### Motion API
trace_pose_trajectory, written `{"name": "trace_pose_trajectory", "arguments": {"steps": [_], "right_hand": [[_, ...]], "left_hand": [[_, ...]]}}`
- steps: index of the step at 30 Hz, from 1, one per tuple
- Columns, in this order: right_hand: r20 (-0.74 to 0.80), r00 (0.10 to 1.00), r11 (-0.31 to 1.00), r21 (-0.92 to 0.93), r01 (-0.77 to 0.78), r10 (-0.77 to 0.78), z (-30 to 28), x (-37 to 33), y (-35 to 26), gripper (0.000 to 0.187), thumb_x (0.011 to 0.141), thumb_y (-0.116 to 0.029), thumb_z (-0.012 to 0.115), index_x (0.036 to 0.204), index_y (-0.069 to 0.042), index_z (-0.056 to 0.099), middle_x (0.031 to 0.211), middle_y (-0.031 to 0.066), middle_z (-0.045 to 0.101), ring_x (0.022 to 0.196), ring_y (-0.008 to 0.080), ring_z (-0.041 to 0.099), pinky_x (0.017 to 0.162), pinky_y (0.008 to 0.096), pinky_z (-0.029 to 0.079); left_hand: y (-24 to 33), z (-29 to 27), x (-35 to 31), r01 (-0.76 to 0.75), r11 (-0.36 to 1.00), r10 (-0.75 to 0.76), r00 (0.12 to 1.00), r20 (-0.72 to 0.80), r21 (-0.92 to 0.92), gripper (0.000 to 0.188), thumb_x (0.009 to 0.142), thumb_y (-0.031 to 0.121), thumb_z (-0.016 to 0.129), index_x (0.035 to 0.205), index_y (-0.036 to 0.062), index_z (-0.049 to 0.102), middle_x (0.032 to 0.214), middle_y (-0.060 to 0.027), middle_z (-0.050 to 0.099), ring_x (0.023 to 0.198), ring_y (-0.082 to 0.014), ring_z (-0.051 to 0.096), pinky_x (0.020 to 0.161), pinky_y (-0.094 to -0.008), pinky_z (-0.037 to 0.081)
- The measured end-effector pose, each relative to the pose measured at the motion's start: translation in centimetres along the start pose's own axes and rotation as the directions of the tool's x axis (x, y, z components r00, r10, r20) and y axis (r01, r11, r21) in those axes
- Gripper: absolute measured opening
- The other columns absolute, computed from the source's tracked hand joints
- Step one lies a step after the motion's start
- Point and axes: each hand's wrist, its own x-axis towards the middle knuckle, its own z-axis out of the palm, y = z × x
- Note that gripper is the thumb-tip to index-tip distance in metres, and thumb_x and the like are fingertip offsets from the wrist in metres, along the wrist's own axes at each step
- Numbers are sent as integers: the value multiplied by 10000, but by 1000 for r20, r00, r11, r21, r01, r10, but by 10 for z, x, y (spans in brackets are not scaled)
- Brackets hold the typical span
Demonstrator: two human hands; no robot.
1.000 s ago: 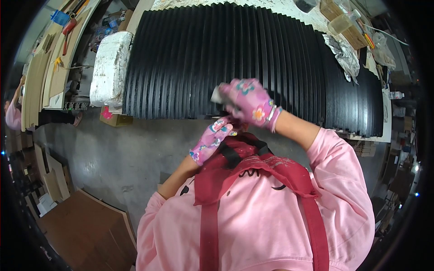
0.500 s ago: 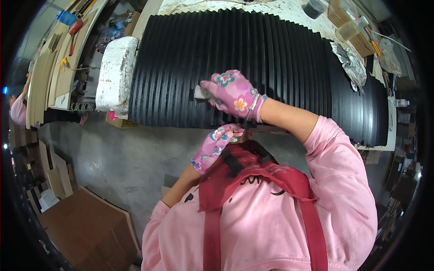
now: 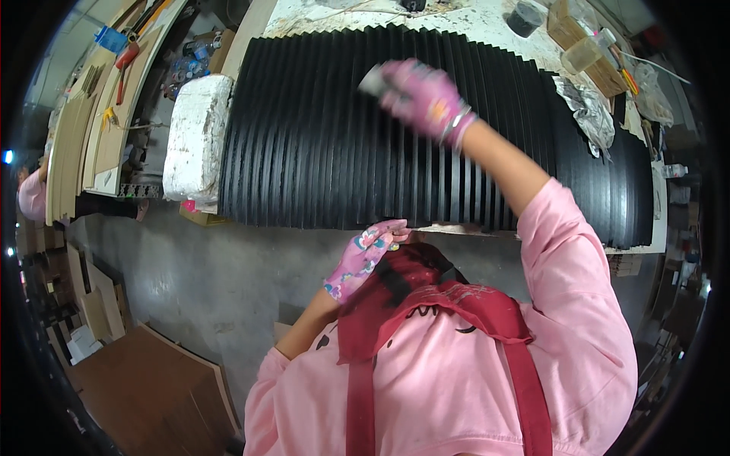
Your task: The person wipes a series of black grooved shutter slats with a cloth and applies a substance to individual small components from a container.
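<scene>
Counter, white and stained, bearing black strips side by side, their near ends along its front edge. A white block stands at the left end of the row. The right hand, gloved and blurred, is over the far middle of the strips — fingers closed on a small pale piece. The left hand, gloved, lies at the near edge — fingers together; whether it pinches anything cannot be told.
</scene>
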Motion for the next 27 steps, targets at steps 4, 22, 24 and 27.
{"name": "trace_pose_trajectory", "arguments": {"steps": [4,22,24,27], "right_hand": [[-187,919,895,-227,-384,347,7,3,91,368,869,-339,621,1085,-43,595,975,196,655,835,339,680,713,454,561],[106,946,951,-10,308,-305,26,-1,-13,246,766,-213,702,959,-86,618,760,72,641,735,266,656,637,410,540],[117,970,973,-66,223,-214,14,14,3,257,789,-219,691,991,-79,616,799,71,648,736,265,659,659,427,547],[-51,955,946,-130,-297,293,-9,47,89,225,857,-223,643,1022,-73,614,856,138,655,778,289,676,683,418,561]], "left_hand": [[0,3,3,-29,1000,29,1000,0,-4,502,1007,272,526,1359,-80,464,1302,-185,579,1230,-254,560,1079,-361,400],[-13,-7,4,43,996,-45,999,-27,-83,427,1025,204,493,1363,-58,478,1294,-177,598,1206,-237,572,1063,-345,414],[-8,-4,3,48,997,-50,998,-32,-56,434,1023,208,498,1364,-58,477,1292,-178,599,1204,-239,574,1063,-347,414],[-4,-2,5,83,997,-83,996,-29,-7,445,1018,220,505,1363,-59,479,1293,-183,598,1205,-250,573,1063,-362,413]]}}
